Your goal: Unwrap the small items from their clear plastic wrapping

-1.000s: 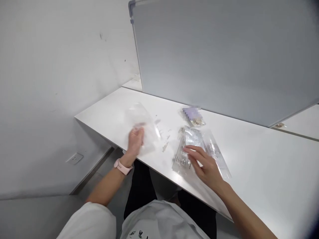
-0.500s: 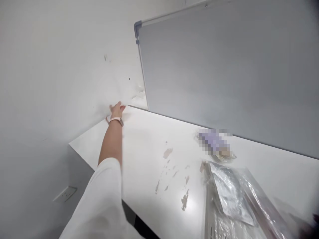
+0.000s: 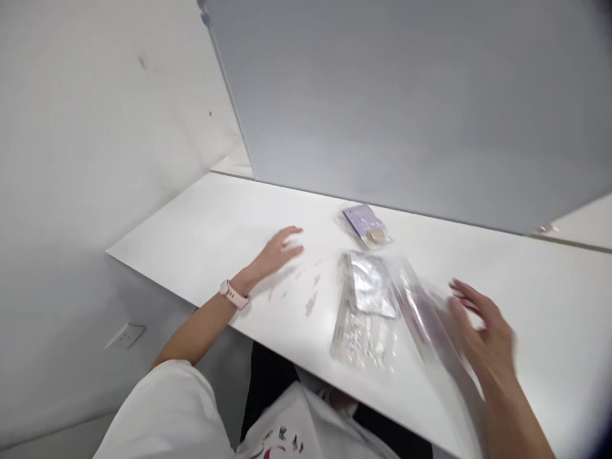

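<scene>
My left hand (image 3: 276,252), with a pink-banded watch (image 3: 234,294) at its wrist, hovers over the white table, fingers apart and holding nothing. My right hand (image 3: 485,331) is at the right, blurred, its fingers curved and apart with nothing visible in them. Between the hands lie a silver pouch (image 3: 371,284), a clear plastic packet (image 3: 363,338) partly beneath it, and a long clear bag (image 3: 415,312) with something pinkish inside. The right hand is nearest this long bag; whether it touches is unclear. Farther back sits a small bag with a purple card (image 3: 364,220) and a tan item.
A large whiteboard (image 3: 382,115) leans at the back of the white table (image 3: 191,217). Brownish marks (image 3: 310,303) stain the tabletop near my left hand. A wall (image 3: 71,159) stands at the left, with a power socket (image 3: 127,336) low on it.
My left hand has come back from the far left corner toward the packets. My right hand has entered at the right. The view has shifted right and down.
</scene>
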### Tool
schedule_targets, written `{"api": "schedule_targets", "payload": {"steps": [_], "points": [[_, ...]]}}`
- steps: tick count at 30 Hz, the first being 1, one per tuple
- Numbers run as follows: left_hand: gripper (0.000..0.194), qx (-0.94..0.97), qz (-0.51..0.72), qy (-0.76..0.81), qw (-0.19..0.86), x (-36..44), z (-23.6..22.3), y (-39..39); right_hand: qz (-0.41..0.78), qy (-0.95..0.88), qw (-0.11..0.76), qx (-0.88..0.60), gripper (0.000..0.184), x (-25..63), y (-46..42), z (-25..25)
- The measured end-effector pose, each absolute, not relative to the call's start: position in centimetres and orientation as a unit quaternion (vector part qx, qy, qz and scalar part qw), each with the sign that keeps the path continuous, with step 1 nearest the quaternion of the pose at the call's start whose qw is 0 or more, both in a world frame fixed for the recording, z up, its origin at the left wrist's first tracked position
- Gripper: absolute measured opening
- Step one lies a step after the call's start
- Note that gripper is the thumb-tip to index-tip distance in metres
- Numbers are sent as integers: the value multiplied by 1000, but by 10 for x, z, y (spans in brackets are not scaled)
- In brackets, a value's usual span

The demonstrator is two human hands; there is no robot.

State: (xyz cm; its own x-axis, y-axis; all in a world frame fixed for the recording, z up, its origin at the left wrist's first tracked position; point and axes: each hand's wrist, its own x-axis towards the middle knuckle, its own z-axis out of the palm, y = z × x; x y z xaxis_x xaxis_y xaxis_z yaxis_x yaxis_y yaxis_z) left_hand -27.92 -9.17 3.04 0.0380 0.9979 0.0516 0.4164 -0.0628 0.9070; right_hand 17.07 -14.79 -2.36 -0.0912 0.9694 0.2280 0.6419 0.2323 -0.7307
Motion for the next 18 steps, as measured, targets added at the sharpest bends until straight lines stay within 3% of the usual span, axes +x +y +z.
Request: {"api": "schedule_targets", "payload": {"steps": [3, 6, 8, 11, 18], "points": [[88, 747, 214, 454, 435, -209, 25, -166, 173, -742, 297, -576, 60, 136, -155, -22], [105, 809, 124, 413, 400, -155, 10, -197, 172, -798, 190, -546, 74, 122, -160, -27], [106, 828, 100, 433, 343, -133, -3, -197, 147, -815, 139, -543, 78, 122, -162, -32], [102, 839, 81, 457, 284, -120, -16, -185, 101, -811, 116, -565, 69, 126, -161, -38], [88, 841, 75, 454, 285, -138, -7, -173, 49, -742, 132, -655, 57, 142, -153, -39]]}}
